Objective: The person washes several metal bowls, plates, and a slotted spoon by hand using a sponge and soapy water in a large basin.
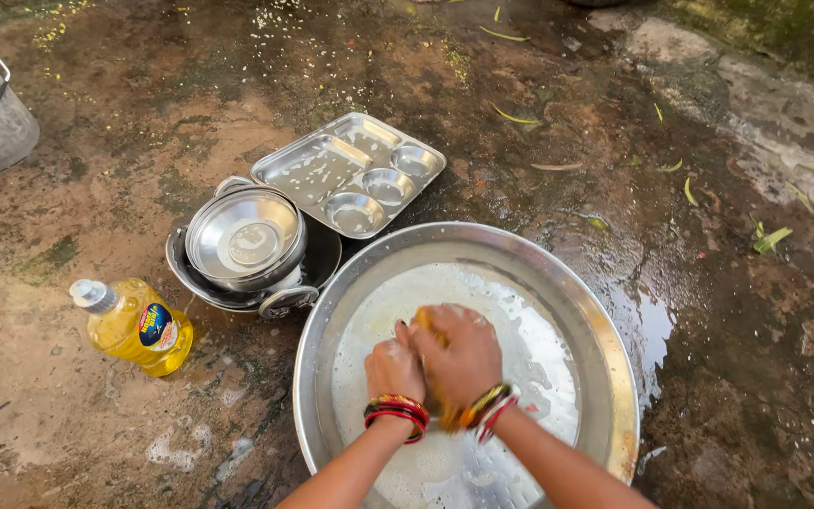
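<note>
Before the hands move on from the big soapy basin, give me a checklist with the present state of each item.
1. Both hands, left and right, inside the basin: ok.
2. Yellow scrubber gripped: ok, mostly hidden.
3. Basin lathered: ok.
4. Soap bottle capped: ok, lying on its side.
5. Stacked bowls steady: cannot tell.
6. Compartment tray clean: not ok, specks show.

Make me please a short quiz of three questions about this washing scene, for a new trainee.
1. True or false: both hands press together inside the large round steel basin.
2. Which thing lies on its side left of the basin?
A. yellow plastic bottle
B. compartment steel tray
3. What covers the basin's bottom?

Key:
1. True.
2. A.
3. White soapy foam.
</note>
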